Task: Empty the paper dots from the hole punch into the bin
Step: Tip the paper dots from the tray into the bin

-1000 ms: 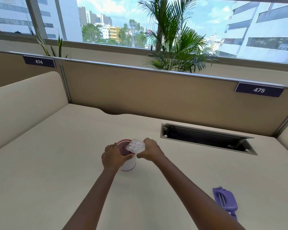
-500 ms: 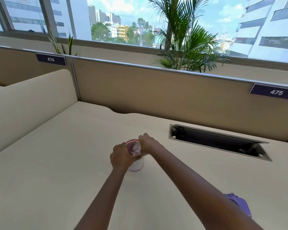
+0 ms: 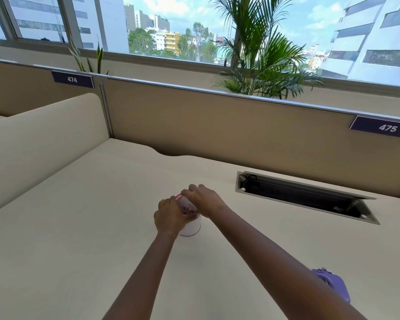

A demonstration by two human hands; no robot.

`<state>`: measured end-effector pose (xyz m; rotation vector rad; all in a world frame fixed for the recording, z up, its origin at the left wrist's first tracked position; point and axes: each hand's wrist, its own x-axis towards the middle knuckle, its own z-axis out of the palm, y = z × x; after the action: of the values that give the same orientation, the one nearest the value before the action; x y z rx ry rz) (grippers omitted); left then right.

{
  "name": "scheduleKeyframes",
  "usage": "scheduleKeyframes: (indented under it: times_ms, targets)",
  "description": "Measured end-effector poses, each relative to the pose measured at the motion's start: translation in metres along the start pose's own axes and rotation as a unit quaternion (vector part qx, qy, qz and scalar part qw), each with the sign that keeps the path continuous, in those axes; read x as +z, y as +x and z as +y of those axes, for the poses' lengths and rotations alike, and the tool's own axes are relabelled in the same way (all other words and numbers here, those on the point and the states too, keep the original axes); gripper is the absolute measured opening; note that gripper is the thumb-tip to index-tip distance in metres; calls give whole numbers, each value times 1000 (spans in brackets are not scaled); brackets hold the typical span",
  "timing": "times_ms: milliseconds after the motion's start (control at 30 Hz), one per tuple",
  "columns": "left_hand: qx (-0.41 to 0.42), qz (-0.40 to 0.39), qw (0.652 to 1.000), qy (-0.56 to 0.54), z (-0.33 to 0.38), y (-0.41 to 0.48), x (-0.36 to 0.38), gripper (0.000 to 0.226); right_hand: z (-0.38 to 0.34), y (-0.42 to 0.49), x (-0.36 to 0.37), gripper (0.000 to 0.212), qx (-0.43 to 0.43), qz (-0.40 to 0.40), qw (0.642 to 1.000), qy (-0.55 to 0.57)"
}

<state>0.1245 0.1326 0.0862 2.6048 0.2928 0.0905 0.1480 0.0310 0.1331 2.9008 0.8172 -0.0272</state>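
- The clear tray, held level above the cup a second ago with white dots visible inside it, is now tipped steeply down into the mouth of the small white bin and shows mostly the red of the inner wall through it.
- The right hand has rolled over the far rim, fingers curled on top of the tray, where it earlier gripped the tray from the right.
- The left hand has closed in against the near side of the bin and tray.
- The purple hole punch is now largely covered by the right forearm.
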Motion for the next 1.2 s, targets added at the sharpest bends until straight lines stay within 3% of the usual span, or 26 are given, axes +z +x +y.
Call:
scheduleKeyframes:
  times_ms: [133,300,633,733,900,967,1100,1200]
  targets:
    - [0,-4,1000,0,0,0,0,79,2,-6,1,53,-50,25,996,-68]
    - [-6,-8,1000,5,0,0,0,78,3,-11,6,49,-68,50,994,-65]
    - [-7,-10,1000,5,2,0,-1,80,8,-20,10,55,27,109,992,65]
    - [-6,-11,1000,4,2,-1,-1,81,8,-23,13,52,3,99,994,51]
    - [-11,-15,1000,-6,2,-2,-1,82,8,-27,21,57,45,119,987,102]
    - [-13,-20,1000,-12,2,-2,-1,83,8,-29,20,55,97,114,963,225]
    - [-15,-27,999,-25,2,-2,-2,85,15,-31,20,59,211,115,833,498]
    - [-13,-30,999,-31,2,-3,-2,85,17,-35,25,69,253,80,750,606]
